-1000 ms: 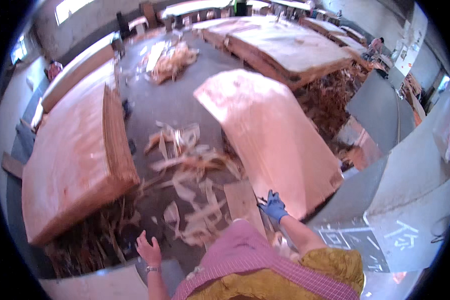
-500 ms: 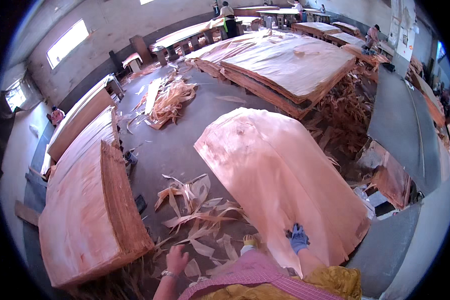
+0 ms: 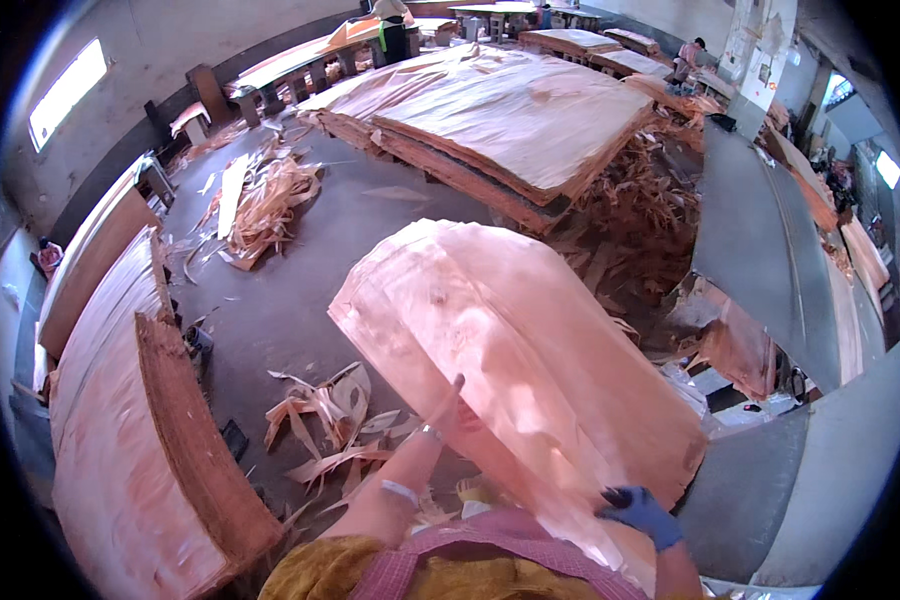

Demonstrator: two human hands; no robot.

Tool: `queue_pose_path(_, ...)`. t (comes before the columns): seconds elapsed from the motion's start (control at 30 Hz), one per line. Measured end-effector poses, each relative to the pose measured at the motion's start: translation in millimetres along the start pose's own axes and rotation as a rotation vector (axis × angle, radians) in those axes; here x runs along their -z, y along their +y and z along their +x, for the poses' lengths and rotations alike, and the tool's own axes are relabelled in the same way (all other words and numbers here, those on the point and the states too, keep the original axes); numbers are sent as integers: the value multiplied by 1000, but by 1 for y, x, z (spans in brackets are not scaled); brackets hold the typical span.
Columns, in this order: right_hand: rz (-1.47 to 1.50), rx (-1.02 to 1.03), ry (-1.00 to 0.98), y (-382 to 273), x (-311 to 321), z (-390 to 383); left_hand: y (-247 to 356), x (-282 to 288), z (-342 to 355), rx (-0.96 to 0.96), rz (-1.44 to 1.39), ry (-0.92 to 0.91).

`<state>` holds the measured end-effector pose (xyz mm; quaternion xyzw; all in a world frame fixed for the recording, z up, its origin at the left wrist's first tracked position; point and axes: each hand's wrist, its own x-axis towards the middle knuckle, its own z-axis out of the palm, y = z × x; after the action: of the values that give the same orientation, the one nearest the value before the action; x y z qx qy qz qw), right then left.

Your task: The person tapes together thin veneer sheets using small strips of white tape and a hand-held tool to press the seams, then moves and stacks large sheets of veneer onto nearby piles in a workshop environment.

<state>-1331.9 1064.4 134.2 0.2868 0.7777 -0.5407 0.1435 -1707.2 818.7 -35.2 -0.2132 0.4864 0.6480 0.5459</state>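
A stack of pale pinkish wood veneer sheets point(image 3: 510, 330), rippled on top, lies in front of me. My left hand point(image 3: 455, 410), bare with a wristwatch above it, reaches onto the stack's near left side; its fingers are blurred, so its grip is unclear. At the lower right, my right hand point(image 3: 635, 510), in a blue glove with dark fingertips, is closed on the near part of the veneer. Torn veneer strips point(image 3: 320, 420) lie on the floor to the left.
Thick veneer stacks point(image 3: 100, 420) stand left and at the back point(image 3: 510, 120). Scrap piles point(image 3: 270, 200) lie on the grey floor point(image 3: 240, 300). Grey boards point(image 3: 760, 280) run along the right. A distant co-worker point(image 3: 390, 35) stands by benches; another point(image 3: 685, 60) is at back right.
My left arm has risen from the lower left onto the veneer stack. My right hand has shifted right and down, closing on the sheets. The view has also turned slightly.
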Motion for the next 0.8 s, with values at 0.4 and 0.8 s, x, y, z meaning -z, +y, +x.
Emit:
queue_pose_path(0.4,-141,82,-58,19,38,-78,117,3,46,-740,77,202)
queue_pose_path(0.8,-392,77,-810,-244,-97,151,-2,347,-348,-1087,-709,375)
